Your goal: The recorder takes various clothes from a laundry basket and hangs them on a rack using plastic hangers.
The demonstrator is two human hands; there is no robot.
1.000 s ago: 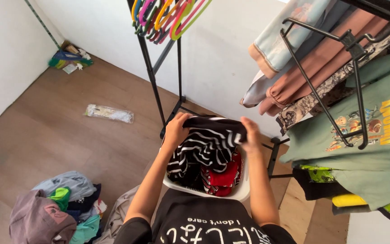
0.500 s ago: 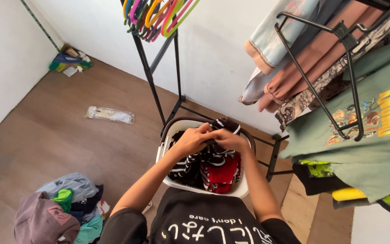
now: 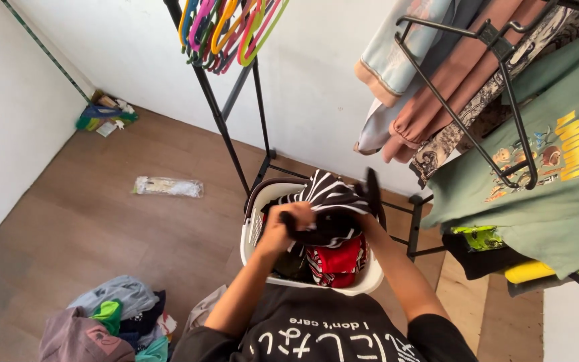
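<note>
My left hand (image 3: 288,224) is closed in a fist around a bunch of the black-and-white striped garment (image 3: 326,201), just below the middle of the frame. My right hand (image 3: 368,218) is mostly hidden behind the same cloth; it seems to grip the far side, but I cannot tell how far the fingers are curled. The garment is lifted in a crumpled heap right above the white laundry basket (image 3: 256,231), which sits at the lower centre with a red piece of clothing (image 3: 336,258) inside it.

On the brown wooden floor (image 3: 102,214) at the left of centre lies a long, flat, clear plastic packet (image 3: 167,187) with pale contents. In the upper left corner, against the white wall, is a small heap of green and blue packaging with white scraps (image 3: 105,115).

A black stand (image 3: 226,121) rises from behind the basket, carrying a bunch of bright plastic hangers (image 3: 226,30) at the top centre. At the right, a green T-shirt (image 3: 544,194) with a yellow and orange cartoon print hangs on a black rack, beside brown and pale blue garments. A pile of mixed clothes (image 3: 112,322) fills the lower left corner.
</note>
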